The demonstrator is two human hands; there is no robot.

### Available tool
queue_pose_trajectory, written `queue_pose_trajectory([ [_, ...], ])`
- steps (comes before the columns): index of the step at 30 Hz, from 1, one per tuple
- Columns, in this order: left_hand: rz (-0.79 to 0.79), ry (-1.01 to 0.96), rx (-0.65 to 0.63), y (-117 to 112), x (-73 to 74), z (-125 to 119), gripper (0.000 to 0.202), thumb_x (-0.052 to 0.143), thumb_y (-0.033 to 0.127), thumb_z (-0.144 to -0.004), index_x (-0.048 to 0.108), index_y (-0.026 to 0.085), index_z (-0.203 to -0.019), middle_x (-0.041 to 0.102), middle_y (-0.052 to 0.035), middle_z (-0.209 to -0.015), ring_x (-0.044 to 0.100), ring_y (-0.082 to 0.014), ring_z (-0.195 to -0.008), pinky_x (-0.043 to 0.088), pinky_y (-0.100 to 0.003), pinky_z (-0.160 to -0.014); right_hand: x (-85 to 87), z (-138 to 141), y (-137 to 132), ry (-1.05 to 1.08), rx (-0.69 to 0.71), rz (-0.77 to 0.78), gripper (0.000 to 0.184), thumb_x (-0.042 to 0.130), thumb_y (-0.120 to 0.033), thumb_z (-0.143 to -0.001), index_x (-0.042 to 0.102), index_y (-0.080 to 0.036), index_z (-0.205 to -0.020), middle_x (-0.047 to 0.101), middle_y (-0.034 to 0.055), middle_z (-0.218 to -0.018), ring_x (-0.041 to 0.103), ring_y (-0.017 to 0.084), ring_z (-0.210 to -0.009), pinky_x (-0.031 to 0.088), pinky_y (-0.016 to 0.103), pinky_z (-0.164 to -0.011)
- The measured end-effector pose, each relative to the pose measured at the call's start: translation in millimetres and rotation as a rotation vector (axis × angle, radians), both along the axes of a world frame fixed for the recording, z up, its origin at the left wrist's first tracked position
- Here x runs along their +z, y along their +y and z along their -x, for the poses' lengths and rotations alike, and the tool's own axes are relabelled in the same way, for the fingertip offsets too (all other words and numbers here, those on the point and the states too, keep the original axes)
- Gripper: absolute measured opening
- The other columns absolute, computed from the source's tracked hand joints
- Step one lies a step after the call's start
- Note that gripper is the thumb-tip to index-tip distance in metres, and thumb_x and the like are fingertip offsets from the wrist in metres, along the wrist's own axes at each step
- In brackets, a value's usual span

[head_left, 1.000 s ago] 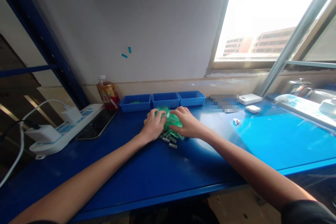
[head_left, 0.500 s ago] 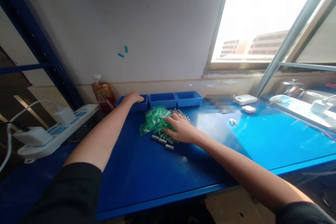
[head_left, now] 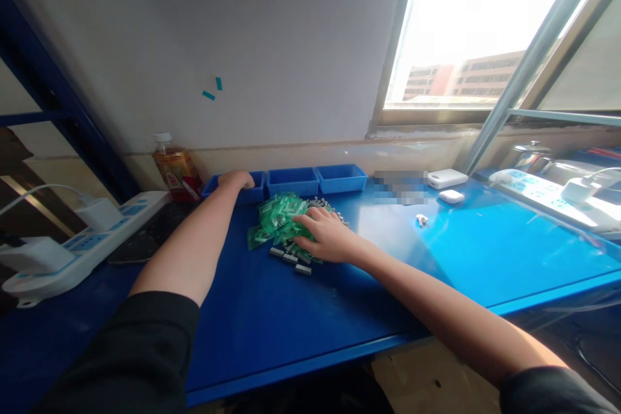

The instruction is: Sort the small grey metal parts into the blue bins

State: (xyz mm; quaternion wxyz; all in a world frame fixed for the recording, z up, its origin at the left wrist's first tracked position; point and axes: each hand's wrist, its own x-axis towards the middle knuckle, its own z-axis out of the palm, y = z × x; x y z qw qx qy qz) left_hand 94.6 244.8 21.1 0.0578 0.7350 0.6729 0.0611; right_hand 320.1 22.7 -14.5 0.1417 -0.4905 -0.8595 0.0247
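My left hand (head_left: 236,180) reaches into the leftmost blue bin (head_left: 259,192), its fingers bent down and mostly hidden behind the wrist, so what they hold, if anything, does not show. My right hand (head_left: 330,236) rests with fingers apart on the right side of a heap in front of the bins. Small green plastic packets (head_left: 279,217) make up the left of that heap. Under and behind the right hand lie many small silvery metal pieces (head_left: 317,204). Several loose metal bars (head_left: 303,269) lie at the heap's front edge.
A middle bin (head_left: 292,190) and a right bin (head_left: 342,187) stand along the wall. At left are a bottle (head_left: 175,171), a power strip (head_left: 92,249) and a dark flat object (head_left: 145,236). White cases (head_left: 447,178) and another power strip (head_left: 548,194) sit at right.
The view has shifted slightly, so the scene sits further left. My left hand has dipped lower into the left bin, its fingers now less visible. My right hand stays on the heap.
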Motion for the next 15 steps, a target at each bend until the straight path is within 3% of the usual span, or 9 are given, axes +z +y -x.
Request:
queue_pose_trajectory([
  [4, -0.008, 0.058, 0.108, -8.3, 3.4, -4.8, 0.044, 0.074, 0.046, -0.057, 0.073, 0.018, -0.09, 0.069, -0.0186, -0.097, 0.06, -0.041, -0.101, 0.048, -0.049, -0.08, -0.7, -0.3, 0.7, 0.006, -0.001, 0.004, 0.048, 0.042, -0.047, -0.093, 0.046, -0.021, -0.133, 0.052, 0.0129, -0.115, 0.048, 0.028, -0.109, 0.038, 0.044, -0.091],
  [9, -0.163, 0.089, 0.117, -37.3, 24.4, -15.2, 0.039, 0.065, 0.029, -0.071, 0.068, 0.012, -0.106, 0.063, -0.0233, -0.112, 0.055, -0.0427, -0.108, 0.045, -0.051, -0.086, -1.3, -1.1, 0.5, 0.014, 0.015, -0.006, 0.047, 0.043, -0.048, -0.093, 0.046, -0.022, -0.133, 0.052, 0.0126, -0.114, 0.046, 0.027, -0.111, 0.037, 0.043, -0.092],
  [12, -0.33, 0.087, -0.01, -82.6, 33.7, -32.5, 0.04, 0.051, 0.023, -0.082, 0.058, 0.02, -0.122, 0.056, -0.0161, -0.125, 0.05, -0.036, -0.117, 0.04, -0.048, -0.096, -1.5, -0.5, 0.4, 0.003, 0.012, -0.012, 0.046, 0.043, -0.048, -0.093, 0.046, -0.022, -0.132, 0.052, 0.0123, -0.114, 0.047, 0.027, -0.109, 0.038, 0.043, -0.091],
  [15, -0.495, 0.113, -0.275, -137.9, 25.7, -52.9, 0.032, 0.042, 0.02, -0.087, 0.061, 0.023, -0.113, 0.059, -0.0122, -0.114, 0.051, -0.032, -0.113, 0.042, -0.045, -0.093, -2.0, 0.8, 0.6, -0.012, 0.0, -0.025, 0.046, 0.044, -0.046, -0.093, 0.046, -0.022, -0.132, 0.052, 0.012, -0.113, 0.048, 0.027, -0.107, 0.038, 0.043, -0.09],
])
